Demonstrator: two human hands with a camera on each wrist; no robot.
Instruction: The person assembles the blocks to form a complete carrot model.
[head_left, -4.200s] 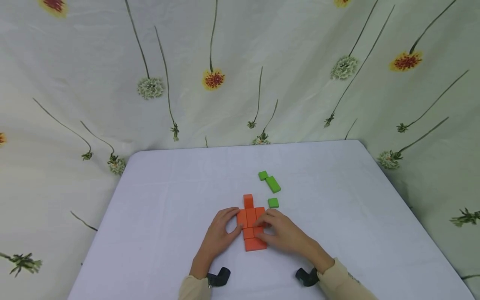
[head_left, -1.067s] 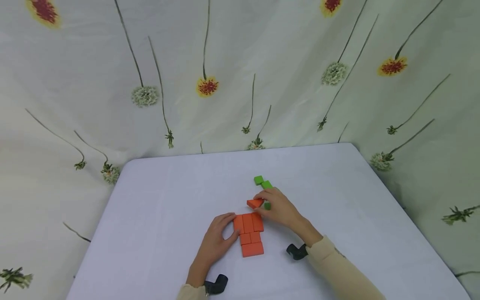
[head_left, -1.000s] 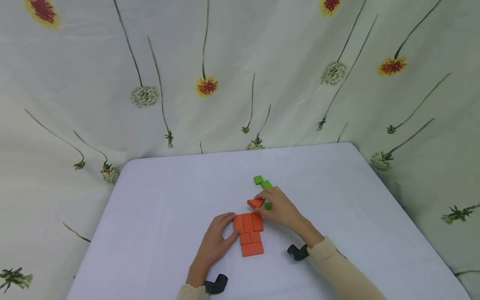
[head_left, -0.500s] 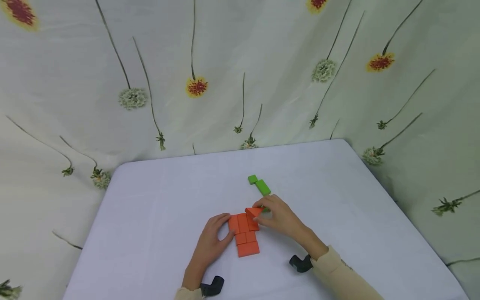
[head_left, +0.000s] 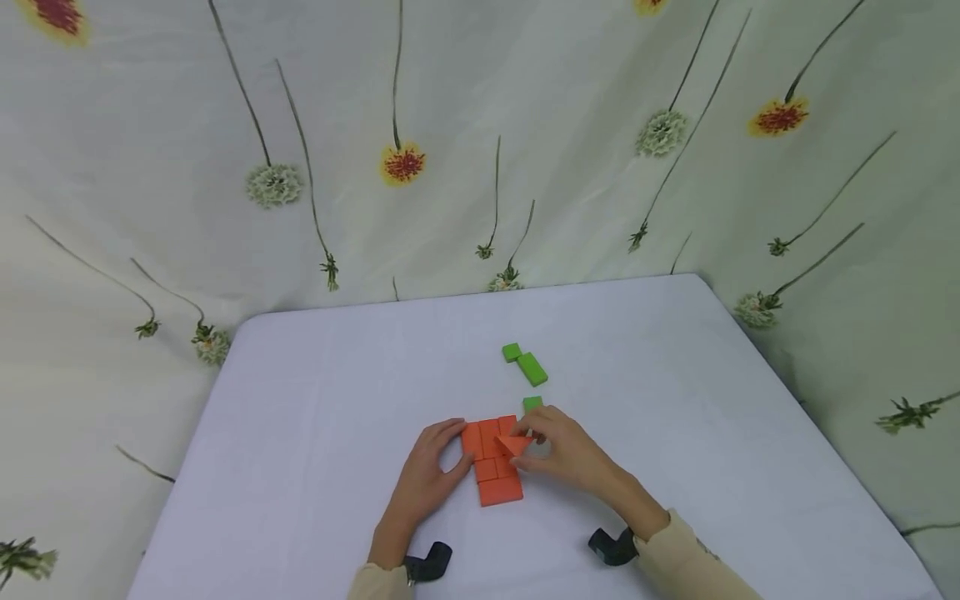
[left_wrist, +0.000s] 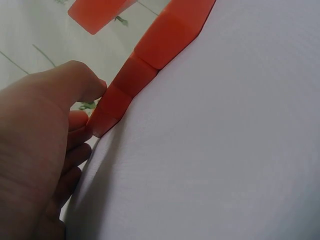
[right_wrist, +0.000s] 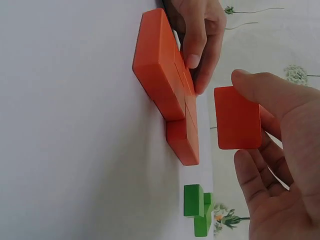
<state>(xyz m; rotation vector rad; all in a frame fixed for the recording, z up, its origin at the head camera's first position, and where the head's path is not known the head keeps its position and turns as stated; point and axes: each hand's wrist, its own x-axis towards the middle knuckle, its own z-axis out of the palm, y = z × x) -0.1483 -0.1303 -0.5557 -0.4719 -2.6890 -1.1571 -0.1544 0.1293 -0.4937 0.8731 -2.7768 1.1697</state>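
Observation:
In the head view, orange wooden blocks lie packed together flat on the table, with a wide block (head_left: pixel 500 493) nearest me. My left hand (head_left: pixel 426 482) holds the left block (head_left: pixel 470 439) of the far row, thumb at its near end and fingertips at its far end. Pinched between my right thumb and fingers is an orange triangular block (head_left: pixel 513 444). My right hand (head_left: pixel 568 452) keeps it over the right side of the layout. The right wrist view shows this triangular block (right_wrist: pixel 237 120) from a rectangular side, raised off the table.
Beyond the layout lie three green blocks: a small one (head_left: pixel 512 352), a longer one (head_left: pixel 532 368) touching or nearly touching it, and another (head_left: pixel 532 403) close to my right fingers. A white cloth covers the table (head_left: pixel 337 400); a flowered curtain (head_left: pixel 450 225) hangs behind.
My right hand took the orange triangular block from the layout's far end, lifted it and brought it back toward me over the right side. The left hand has stayed at the left block.

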